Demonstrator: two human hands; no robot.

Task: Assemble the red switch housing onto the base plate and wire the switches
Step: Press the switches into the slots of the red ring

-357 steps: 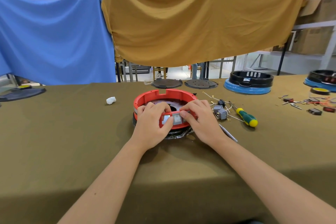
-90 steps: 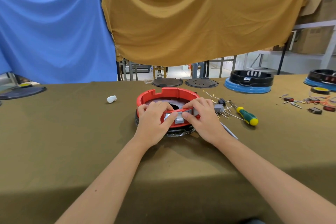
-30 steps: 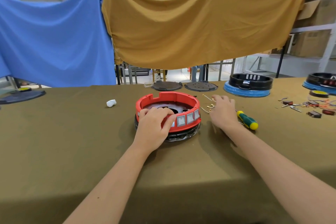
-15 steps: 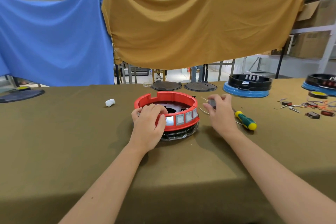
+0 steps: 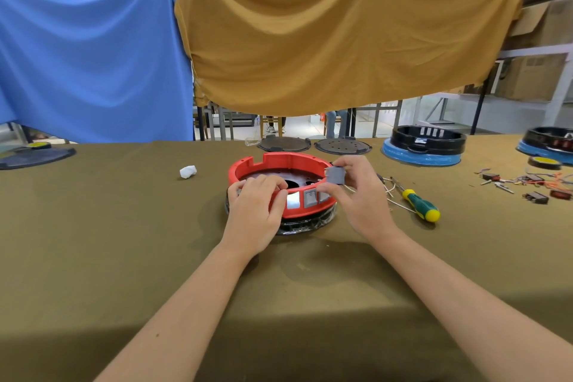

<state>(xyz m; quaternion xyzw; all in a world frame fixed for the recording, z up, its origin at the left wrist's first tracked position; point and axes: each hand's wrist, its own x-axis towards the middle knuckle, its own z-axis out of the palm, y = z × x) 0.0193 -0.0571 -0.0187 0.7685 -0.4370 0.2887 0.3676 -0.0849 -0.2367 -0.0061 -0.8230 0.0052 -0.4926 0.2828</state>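
The red switch housing (image 5: 288,163), a round ring, sits on the black base plate (image 5: 305,224) in the middle of the table. Grey switches (image 5: 309,198) are seated side by side in its near wall. My left hand (image 5: 252,211) grips the housing's near-left rim, fingers curled over the edge. My right hand (image 5: 356,195) holds a loose grey switch (image 5: 335,175) pinched between thumb and fingers, just above the housing's right rim. Thin wires (image 5: 389,192) trail on the table right of the housing.
A green and yellow screwdriver (image 5: 418,205) lies to the right. Two dark discs (image 5: 342,146) and black-and-blue assemblies (image 5: 423,146) stand at the far edge. Small parts and wires (image 5: 527,186) lie far right. A white wad (image 5: 188,171) lies left of the housing.
My right hand reached to the parts right of the housing, picked up a grey switch and brought it back over the right rim. My left hand stayed on the housing.
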